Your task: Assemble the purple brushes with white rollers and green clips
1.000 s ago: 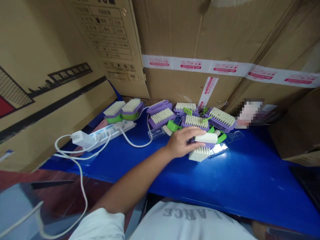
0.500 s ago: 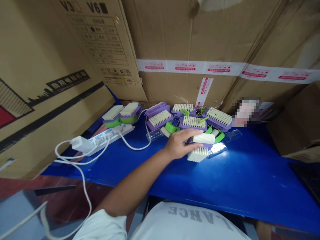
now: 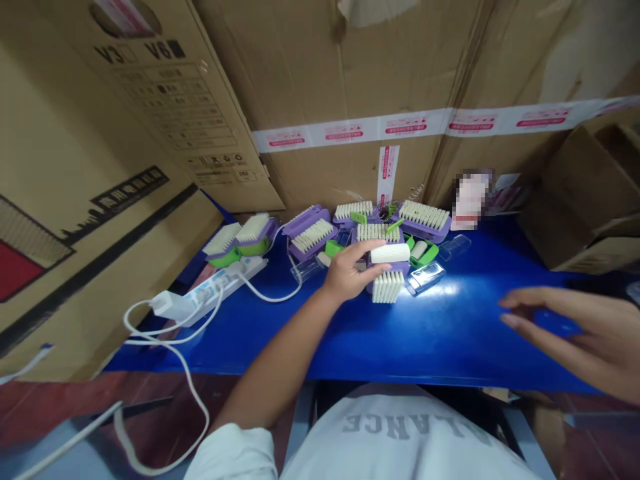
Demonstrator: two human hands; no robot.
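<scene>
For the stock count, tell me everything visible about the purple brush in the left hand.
The purple plastic brush shows a dense block of cream-white bristles facing the person, with a rounded white bar lying across its top. It sits tilted, gripped by the left hand, at the front of a heap of similar brushes. Whether it touches the blue table is unclear.

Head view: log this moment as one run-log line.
left hand holds purple white-bristled scrub brush | right hand open above blue table | more brushes lie behind
</scene>
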